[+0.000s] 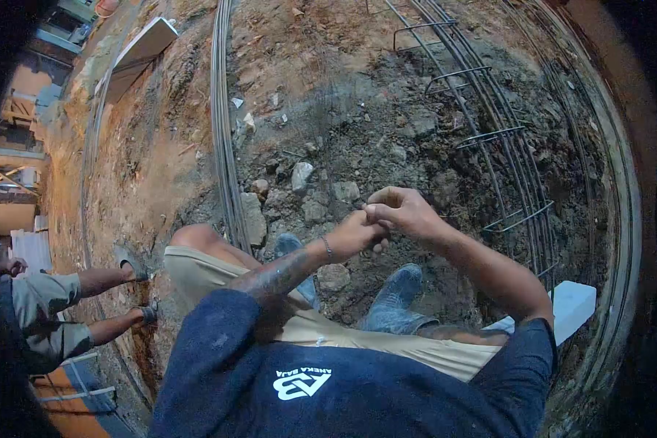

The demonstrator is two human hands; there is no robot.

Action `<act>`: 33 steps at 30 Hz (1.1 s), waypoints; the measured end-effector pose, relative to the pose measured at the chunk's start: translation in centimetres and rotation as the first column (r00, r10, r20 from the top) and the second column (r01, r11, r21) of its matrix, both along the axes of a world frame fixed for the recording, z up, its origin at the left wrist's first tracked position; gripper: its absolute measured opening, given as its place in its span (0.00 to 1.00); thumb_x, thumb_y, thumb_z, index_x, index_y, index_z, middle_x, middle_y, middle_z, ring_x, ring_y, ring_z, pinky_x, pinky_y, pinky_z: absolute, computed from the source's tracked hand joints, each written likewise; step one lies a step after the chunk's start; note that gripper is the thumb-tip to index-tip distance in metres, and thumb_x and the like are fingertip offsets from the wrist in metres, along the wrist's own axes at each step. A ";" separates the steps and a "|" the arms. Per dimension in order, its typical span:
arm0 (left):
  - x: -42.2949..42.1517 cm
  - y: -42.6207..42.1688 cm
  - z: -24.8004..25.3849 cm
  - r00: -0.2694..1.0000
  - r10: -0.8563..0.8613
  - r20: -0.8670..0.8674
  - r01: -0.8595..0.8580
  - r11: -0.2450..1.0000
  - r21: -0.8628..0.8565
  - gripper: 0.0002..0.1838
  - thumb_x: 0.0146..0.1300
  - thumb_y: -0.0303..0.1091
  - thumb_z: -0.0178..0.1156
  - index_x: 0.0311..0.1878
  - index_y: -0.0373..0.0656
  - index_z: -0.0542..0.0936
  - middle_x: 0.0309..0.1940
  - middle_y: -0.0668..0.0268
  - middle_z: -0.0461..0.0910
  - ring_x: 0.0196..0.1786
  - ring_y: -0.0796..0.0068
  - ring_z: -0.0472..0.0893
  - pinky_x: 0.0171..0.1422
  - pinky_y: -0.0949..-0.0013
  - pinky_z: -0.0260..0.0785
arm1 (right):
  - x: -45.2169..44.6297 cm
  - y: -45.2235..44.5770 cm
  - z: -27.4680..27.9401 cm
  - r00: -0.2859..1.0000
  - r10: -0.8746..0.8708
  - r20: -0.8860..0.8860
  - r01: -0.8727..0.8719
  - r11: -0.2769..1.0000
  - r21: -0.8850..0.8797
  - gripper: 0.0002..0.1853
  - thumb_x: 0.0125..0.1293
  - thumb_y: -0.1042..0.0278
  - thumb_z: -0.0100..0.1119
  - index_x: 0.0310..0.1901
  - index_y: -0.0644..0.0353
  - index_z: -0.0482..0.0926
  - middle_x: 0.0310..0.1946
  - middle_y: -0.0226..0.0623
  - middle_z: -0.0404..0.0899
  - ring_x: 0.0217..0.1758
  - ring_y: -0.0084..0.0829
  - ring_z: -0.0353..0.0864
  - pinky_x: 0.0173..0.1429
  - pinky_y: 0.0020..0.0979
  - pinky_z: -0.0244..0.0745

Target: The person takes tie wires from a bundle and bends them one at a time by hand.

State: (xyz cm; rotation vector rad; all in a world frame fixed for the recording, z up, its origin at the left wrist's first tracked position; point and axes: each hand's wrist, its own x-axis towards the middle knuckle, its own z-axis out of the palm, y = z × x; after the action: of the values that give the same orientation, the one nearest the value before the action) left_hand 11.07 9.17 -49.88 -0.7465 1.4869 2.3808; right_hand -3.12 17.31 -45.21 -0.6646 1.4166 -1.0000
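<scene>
Both my hands meet in front of my body, above the stony ground. My left hand (355, 235), with a thin bracelet at the wrist, has its fingers curled together; what they hold, if anything, is hidden. Touching it, my right hand (401, 209) has thumb and forefinger pinched at the left hand's fingertips. Anything between them is too small to make out. Beyond my right forearm lies a reinforcement cage (504, 139) of long bars with bent stirrups. A bundle of long thin bars (221, 109) runs along the ground on the left.
Another person's legs (98, 281) are at the far left. Rocks (301, 177) lie scattered on the dirt. A white block (573, 306) is beside my right elbow. A pale board (146, 44) stands at the upper left. More bars (569, 95) run along the right.
</scene>
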 end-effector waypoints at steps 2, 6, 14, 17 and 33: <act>0.2 0.1 -1.0 0.998 -0.020 -0.060 0.026 0.995 0.096 0.07 0.63 0.34 0.51 0.39 0.42 0.71 0.27 0.71 0.70 0.28 0.80 0.71 0.33 0.75 0.66 | 0.1 0.4 -1.0 1.000 -0.012 0.020 0.012 1.000 -0.021 0.16 0.58 0.61 0.61 0.42 0.67 0.76 0.30 0.32 0.78 0.33 0.18 0.75 0.37 0.24 0.72; -0.7 0.6 1.7 0.966 0.150 0.210 -0.231 0.866 0.443 0.22 0.64 0.53 0.46 0.40 0.42 0.73 0.23 0.71 0.70 0.23 0.77 0.68 0.28 0.70 0.62 | 0.0 0.6 -1.7 0.992 -0.130 0.010 0.129 0.991 0.037 0.16 0.59 0.61 0.61 0.40 0.67 0.76 0.29 0.32 0.78 0.31 0.18 0.74 0.34 0.23 0.71; -0.7 0.6 1.2 0.948 0.182 0.260 -0.279 0.871 0.405 0.35 0.61 0.70 0.27 0.25 0.46 0.67 0.08 0.75 0.55 0.08 0.78 0.53 0.14 0.72 0.51 | -0.1 0.3 -3.5 0.984 -0.176 -0.016 0.175 0.983 -0.051 0.17 0.62 0.62 0.57 0.45 0.68 0.73 0.35 0.36 0.78 0.35 0.21 0.76 0.36 0.24 0.73; -0.8 0.6 1.1 0.940 0.189 0.283 -0.284 0.895 0.344 0.34 0.62 0.68 0.26 0.25 0.46 0.67 0.07 0.74 0.54 0.08 0.79 0.54 0.14 0.71 0.51 | 0.2 0.2 -5.0 0.983 -0.186 -0.007 0.185 0.980 -0.076 0.18 0.62 0.63 0.57 0.47 0.70 0.72 0.37 0.38 0.78 0.37 0.23 0.77 0.40 0.25 0.73; 2.0 -4.5 -13.7 0.890 0.183 0.417 0.179 0.701 -0.691 0.33 0.62 0.63 0.43 0.38 0.36 0.78 0.37 0.56 0.77 0.34 0.60 0.75 0.41 0.61 0.68 | -6.8 -1.5 -22.4 0.802 0.090 -0.590 0.191 0.898 0.396 0.17 0.58 0.61 0.60 0.42 0.68 0.77 0.40 0.45 0.80 0.40 0.40 0.80 0.45 0.37 0.73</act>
State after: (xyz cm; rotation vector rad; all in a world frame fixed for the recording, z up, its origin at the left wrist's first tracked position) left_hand 13.11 4.66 -63.62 -1.3533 2.1576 1.3686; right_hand -9.87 15.84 -67.65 -0.6247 2.1511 -0.4715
